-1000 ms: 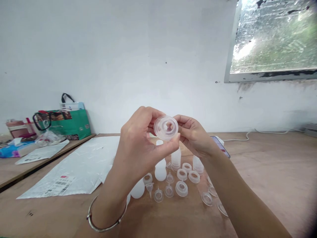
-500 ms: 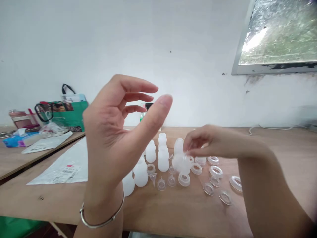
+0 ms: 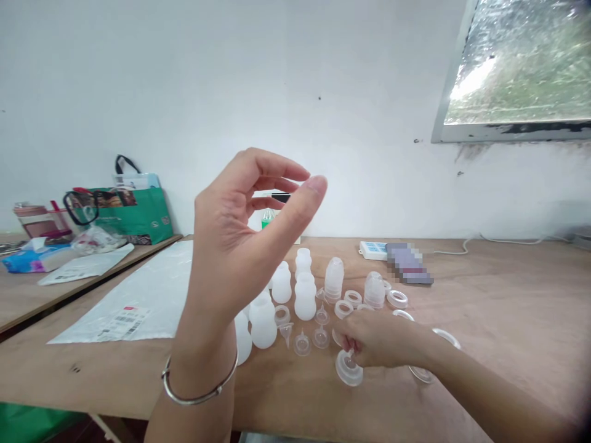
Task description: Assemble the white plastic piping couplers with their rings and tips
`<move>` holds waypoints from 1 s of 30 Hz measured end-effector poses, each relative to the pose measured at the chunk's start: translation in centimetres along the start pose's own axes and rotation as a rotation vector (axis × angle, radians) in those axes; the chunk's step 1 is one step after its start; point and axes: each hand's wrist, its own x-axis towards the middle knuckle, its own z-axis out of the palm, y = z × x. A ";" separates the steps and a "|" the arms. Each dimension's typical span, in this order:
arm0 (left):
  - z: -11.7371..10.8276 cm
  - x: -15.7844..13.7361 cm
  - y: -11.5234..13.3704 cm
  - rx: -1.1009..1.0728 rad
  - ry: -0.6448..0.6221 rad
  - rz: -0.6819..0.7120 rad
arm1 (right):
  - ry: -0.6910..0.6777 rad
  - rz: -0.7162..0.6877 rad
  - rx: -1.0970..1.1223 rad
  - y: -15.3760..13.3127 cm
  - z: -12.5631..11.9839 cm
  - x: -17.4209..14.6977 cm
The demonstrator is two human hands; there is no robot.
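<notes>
Translucent plastic is seen in the round, stepped collar [image 3: 347,373] brought down to five o'clock, pinched by the right hand [image 3: 385,337]; contact with the brown wooden table [image 3: 295,394] is hard to tell. By the left hand [image 3: 231,258], narrowly curled at eight o'clock, nothing is held any longer.

The right hand [image 3: 376,338] lowered the round translucent plastic piece [image 3: 349,371] from the left hand [image 3: 244,237] toward the brown wooden desk [image 3: 300,394].

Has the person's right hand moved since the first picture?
Yes: the right hand has moved down, now appearing much farther below the window.
</notes>
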 end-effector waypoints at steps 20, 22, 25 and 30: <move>0.0 -0.6 -1.0 0.306 -0.624 -0.137 | 0.689 -0.067 0.734 1.7 -5.3 0.8; 0.6 -0.7 -1.5 0.368 -0.711 -0.177 | 0.847 -0.177 0.998 1.5 -6.0 0.2; 1.3 -0.6 -1.9 0.309 -0.724 -0.227 | 0.908 -0.282 1.215 0.6 -5.9 0.1; 0.8 -0.3 -2.0 0.199 -0.694 -0.155 | 0.959 -0.364 1.405 -0.3 -5.3 0.7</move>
